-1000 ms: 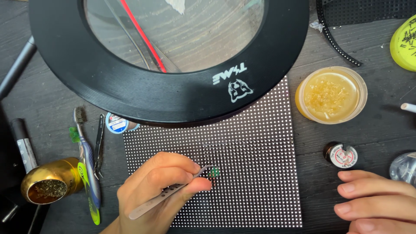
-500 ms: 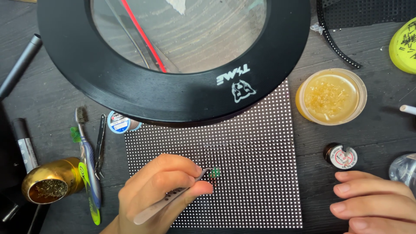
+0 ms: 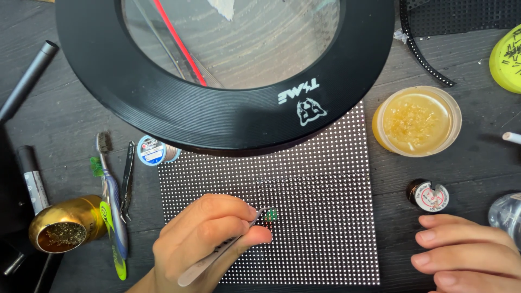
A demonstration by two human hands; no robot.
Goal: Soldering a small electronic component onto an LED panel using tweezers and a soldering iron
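Steel tweezers [image 3: 217, 255] are pinched in the left hand [image 3: 203, 239], tips touching the black dotted panel [image 3: 320, 217] beside a small green spot [image 3: 271, 215]. At three o'clock the right hand [image 3: 469, 255] rests flat, fingers loosely together, holding nothing. At twelve o'clock a round magnifier lamp [image 3: 228, 108] overhangs the panel's far edge.

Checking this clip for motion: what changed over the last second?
Almost nothing. The left hand keeps its tweezers tip at the green spot on the LED panel, barely shifted. The right hand stays resting flat on the table.
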